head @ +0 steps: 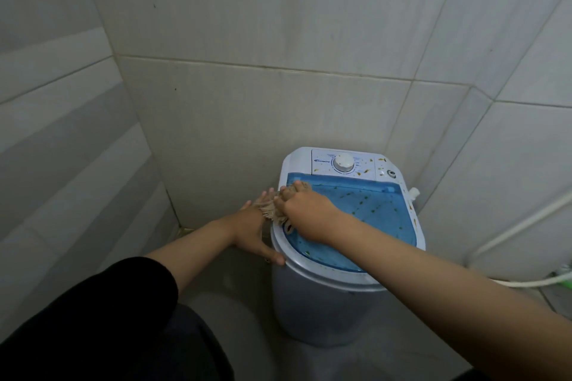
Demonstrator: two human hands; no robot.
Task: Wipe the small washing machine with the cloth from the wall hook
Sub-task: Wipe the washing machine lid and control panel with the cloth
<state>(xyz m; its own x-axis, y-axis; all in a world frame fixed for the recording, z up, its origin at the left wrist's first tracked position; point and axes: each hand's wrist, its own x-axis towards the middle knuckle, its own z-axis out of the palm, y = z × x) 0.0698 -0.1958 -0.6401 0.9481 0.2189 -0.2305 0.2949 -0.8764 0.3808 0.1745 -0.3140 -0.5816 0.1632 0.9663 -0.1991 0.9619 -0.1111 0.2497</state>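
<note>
The small washing machine (328,303) stands on the floor in a tiled corner, with a white body, a translucent blue lid (371,210) and a white dial (343,162) on its rear panel. My right hand (305,210) presses a bunched beige cloth (274,213) against the lid's left rim. My left hand (255,226) rests flat against the machine's left side, thumb on the white rim, fingers spread. Most of the cloth is hidden under my right hand.
Tiled walls close in behind and on both sides of the machine. A white hose (526,216) runs down the right wall, and another white hose (532,281) lies along the floor at the right. Bare grey floor lies in front of the machine.
</note>
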